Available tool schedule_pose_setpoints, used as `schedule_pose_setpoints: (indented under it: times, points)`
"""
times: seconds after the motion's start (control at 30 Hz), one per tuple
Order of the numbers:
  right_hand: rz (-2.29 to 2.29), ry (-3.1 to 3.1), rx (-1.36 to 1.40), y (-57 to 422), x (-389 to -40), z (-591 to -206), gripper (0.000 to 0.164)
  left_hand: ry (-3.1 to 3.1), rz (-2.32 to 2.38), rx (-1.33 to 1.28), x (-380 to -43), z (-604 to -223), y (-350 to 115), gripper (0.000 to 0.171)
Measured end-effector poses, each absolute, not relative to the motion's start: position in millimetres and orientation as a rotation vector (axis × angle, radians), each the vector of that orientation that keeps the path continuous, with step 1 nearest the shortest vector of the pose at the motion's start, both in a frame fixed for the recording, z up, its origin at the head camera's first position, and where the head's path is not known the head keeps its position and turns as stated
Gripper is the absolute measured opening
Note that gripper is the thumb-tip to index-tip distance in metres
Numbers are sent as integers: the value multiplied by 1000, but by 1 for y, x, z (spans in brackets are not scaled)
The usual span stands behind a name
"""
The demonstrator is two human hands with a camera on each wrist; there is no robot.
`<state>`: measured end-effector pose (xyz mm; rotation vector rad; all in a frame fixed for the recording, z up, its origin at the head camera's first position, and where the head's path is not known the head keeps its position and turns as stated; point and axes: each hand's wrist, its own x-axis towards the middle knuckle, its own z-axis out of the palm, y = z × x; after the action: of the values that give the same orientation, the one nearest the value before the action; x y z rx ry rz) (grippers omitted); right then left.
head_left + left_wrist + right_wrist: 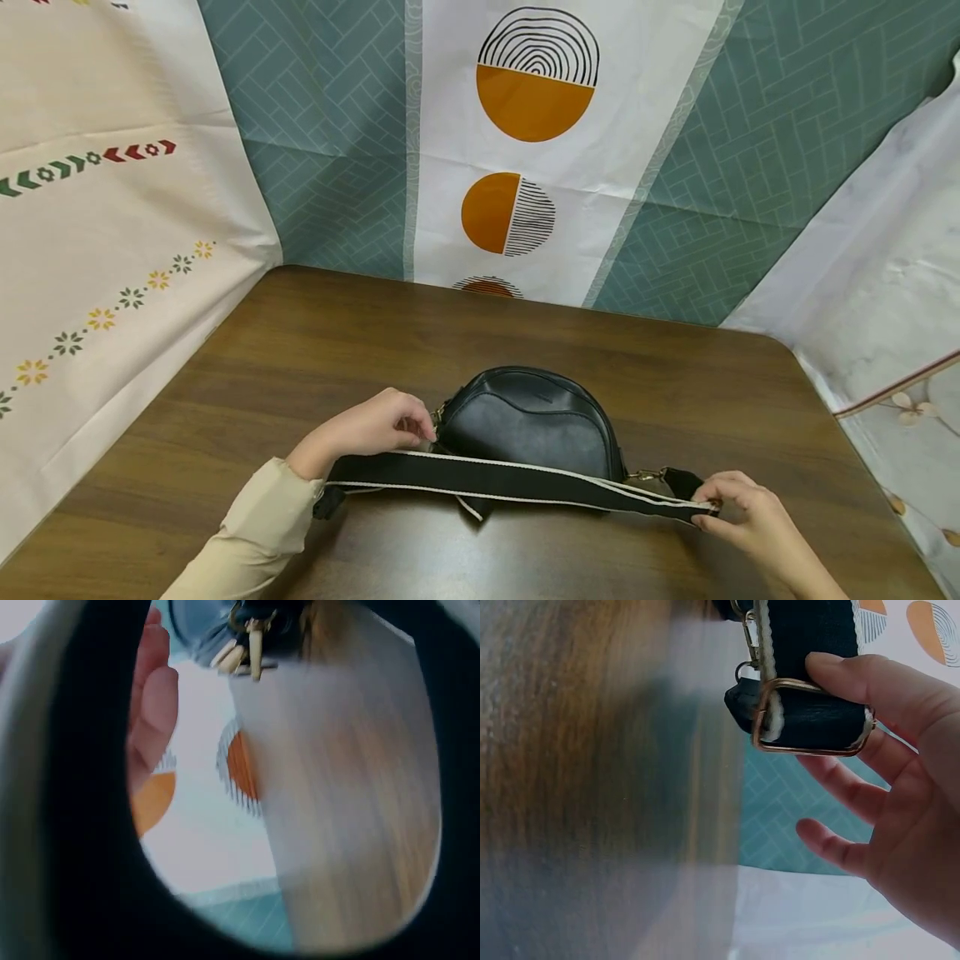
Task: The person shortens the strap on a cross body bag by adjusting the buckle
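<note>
A black half-round handbag [536, 433] lies on the table with its wide black strap [480, 477] stretched across its front. White stitched trim edges the strap. My right hand [742, 512] pinches the strap's right end between thumb and fingers. There, in the right wrist view, a gold rectangular buckle [814, 752] sits on the strap beside the thumb. My left hand [375, 429] is at the bag's left side with loosely bent fingers, close to a gold clasp [255, 646]. In the left wrist view a gap shows between its fingers [159, 697] and the clasp.
The brown wooden table [360, 333] has patterned cloth hangings [322, 142] behind it and at both sides. At the bag's right side a gold chain clasp [647, 475] joins a black strap end. The strap's left end passes by the left sleeve [273, 508].
</note>
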<state>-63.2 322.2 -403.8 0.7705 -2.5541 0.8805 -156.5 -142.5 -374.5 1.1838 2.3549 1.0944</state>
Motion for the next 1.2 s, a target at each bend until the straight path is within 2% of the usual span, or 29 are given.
schedule_pose_setpoints:
  times: [0.27,0.47,0.83,1.2]
  points:
    - [912,-2609,799,325,-63,-409,45,2223,1075,1228,-165,-384,-126,21]
    - [898,-2658,798,325,-62,-411,42,2301,974,1315,-164,-394,-117,38]
    - [926,-2680,877,323,-66,-409,37,2486,678,1396,-163,-397,-100,18]
    - [862,-2566,1068,328,-77,-413,42,2448,648,1453,-169,-386,-100,15]
